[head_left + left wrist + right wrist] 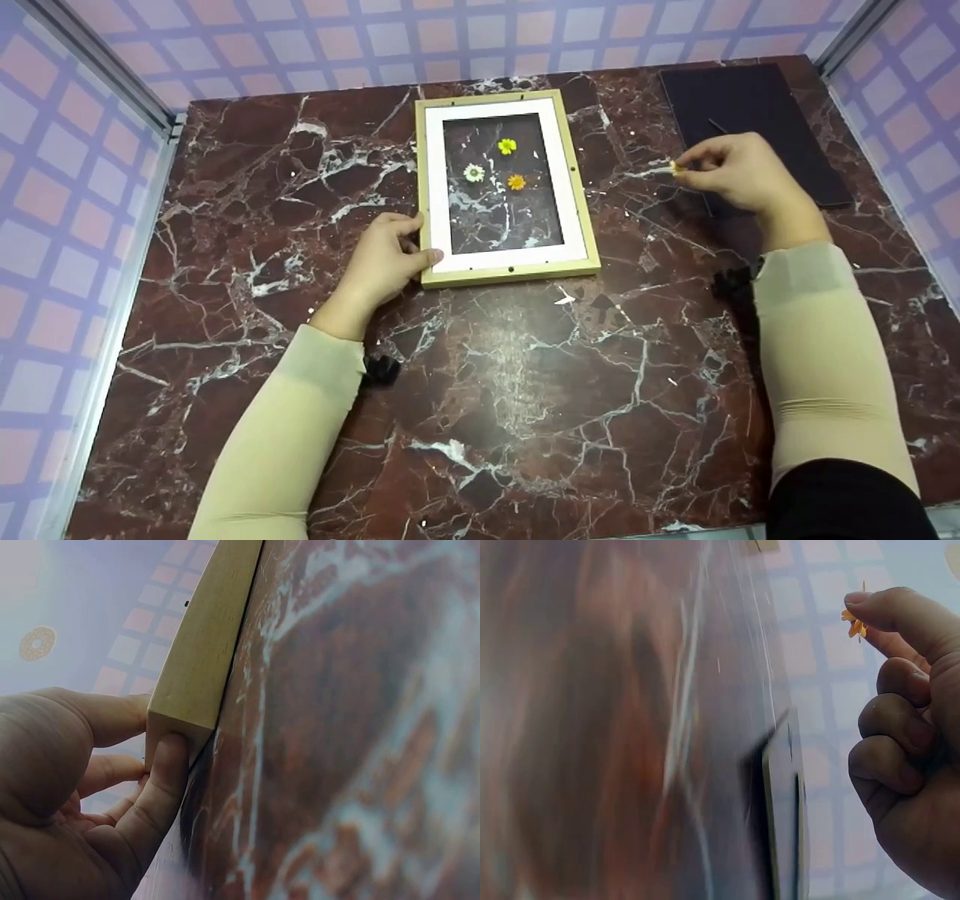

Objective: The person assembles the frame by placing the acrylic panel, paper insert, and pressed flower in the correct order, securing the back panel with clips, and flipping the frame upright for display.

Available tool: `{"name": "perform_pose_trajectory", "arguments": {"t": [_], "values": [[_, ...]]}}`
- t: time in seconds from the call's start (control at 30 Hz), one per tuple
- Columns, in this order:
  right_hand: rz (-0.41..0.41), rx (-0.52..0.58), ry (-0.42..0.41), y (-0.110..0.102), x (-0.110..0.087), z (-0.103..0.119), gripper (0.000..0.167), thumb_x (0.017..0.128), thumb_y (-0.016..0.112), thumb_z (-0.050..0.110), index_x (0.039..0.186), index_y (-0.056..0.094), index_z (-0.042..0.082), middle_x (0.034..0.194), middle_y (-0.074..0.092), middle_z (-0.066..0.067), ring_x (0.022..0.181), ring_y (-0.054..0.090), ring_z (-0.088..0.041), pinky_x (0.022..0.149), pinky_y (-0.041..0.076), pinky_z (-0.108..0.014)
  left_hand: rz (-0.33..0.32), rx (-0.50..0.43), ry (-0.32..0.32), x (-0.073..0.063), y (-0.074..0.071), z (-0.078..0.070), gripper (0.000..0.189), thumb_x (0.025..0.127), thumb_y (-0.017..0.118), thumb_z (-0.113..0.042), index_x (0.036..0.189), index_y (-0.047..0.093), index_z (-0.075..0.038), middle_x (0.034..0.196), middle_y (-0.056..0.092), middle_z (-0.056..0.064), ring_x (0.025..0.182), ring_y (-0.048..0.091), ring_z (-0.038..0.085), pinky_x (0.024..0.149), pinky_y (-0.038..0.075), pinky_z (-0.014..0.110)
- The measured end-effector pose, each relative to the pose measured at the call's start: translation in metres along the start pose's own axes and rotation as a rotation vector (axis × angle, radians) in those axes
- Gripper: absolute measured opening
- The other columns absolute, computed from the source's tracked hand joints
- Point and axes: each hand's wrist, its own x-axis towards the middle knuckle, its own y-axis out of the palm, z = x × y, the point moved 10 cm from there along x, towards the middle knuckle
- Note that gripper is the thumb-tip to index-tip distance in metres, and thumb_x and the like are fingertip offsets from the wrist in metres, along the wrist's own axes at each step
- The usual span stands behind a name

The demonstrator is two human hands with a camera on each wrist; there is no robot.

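A light wooden picture frame (510, 280) with a white mat (437, 187) lies on the marbled table. Inside its opening are a yellow flower (507, 146), a white flower (473, 173) and an orange flower (516, 182). My left hand (386, 259) grips the frame at its near left corner; the left wrist view shows fingers on the wooden corner (184, 705). To the right of the frame, my right hand (739, 171) pinches a small yellow-orange flower (854, 622) between thumb and forefinger, above the table. The other fingers of that hand are curled in.
A black backing board (750, 97) lies at the back right, partly behind my right hand, with a thin raised piece (718, 126) on it. A white scrap (564, 296) lies in front of the frame. Checkered walls (465, 37) border the table at the back and sides.
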Motion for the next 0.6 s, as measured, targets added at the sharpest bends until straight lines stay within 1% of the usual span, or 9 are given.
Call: {"name": "perform_pose_trajectory", "arguments": {"t": [0.13, 0.3, 0.37, 0.5, 0.6], "values": [[0.07, -0.045, -0.024, 0.015, 0.009, 0.021, 0.03, 0.099, 0.089, 0.025, 0.122, 0.086, 0.006, 0.068, 0.052, 0.012, 0.053, 0.037, -0.005, 0.048, 0.031, -0.024, -0.007, 0.001, 0.013, 0.001, 0.0, 0.0, 0.075, 0.097, 0.089, -0.012, 0.161, 0.053, 0.004, 0.156, 0.057, 0.025, 0.095, 0.063, 0.016, 0.067, 0.056, 0.016], [0.133, -0.125, -0.074, 0.032, 0.015, 0.047, 0.025, 0.1, 0.087, 0.024, 0.12, 0.087, 0.009, 0.069, 0.059, 0.011, 0.057, 0.043, -0.006, 0.052, 0.038, -0.023, 0.001, 0.017, 0.027, 0.001, 0.002, -0.001, 0.075, 0.097, 0.089, -0.013, 0.161, 0.053, 0.004, 0.155, 0.058, 0.025, 0.095, 0.064, 0.017, 0.071, 0.056, 0.019], [0.158, -0.161, -0.102, 0.039, 0.018, 0.059, 0.023, 0.1, 0.087, 0.024, 0.119, 0.087, 0.01, 0.076, 0.068, 0.01, 0.062, 0.05, -0.006, 0.055, 0.044, -0.021, 0.003, 0.018, 0.027, 0.001, 0.002, 0.0, 0.075, 0.098, 0.089, -0.014, 0.161, 0.053, 0.004, 0.154, 0.058, 0.025, 0.096, 0.063, 0.017, 0.072, 0.056, 0.02], [0.188, -0.224, -0.169, 0.052, 0.024, 0.084, 0.02, 0.101, 0.085, 0.024, 0.115, 0.088, 0.011, 0.094, 0.08, -0.002, 0.071, 0.059, -0.007, 0.063, 0.051, -0.018, 0.0, 0.014, 0.026, 0.0, 0.001, 0.001, 0.075, 0.097, 0.089, -0.013, 0.161, 0.053, 0.004, 0.155, 0.058, 0.025, 0.095, 0.063, 0.016, 0.073, 0.056, 0.021], [0.198, -0.263, -0.212, 0.061, 0.031, 0.101, 0.019, 0.101, 0.084, 0.024, 0.115, 0.088, 0.011, 0.098, 0.082, -0.009, 0.072, 0.06, -0.009, 0.065, 0.05, -0.018, -0.006, 0.006, 0.027, 0.0, 0.001, 0.001, 0.075, 0.097, 0.089, -0.013, 0.161, 0.054, 0.004, 0.154, 0.058, 0.025, 0.094, 0.063, 0.016, 0.072, 0.056, 0.02]]}}
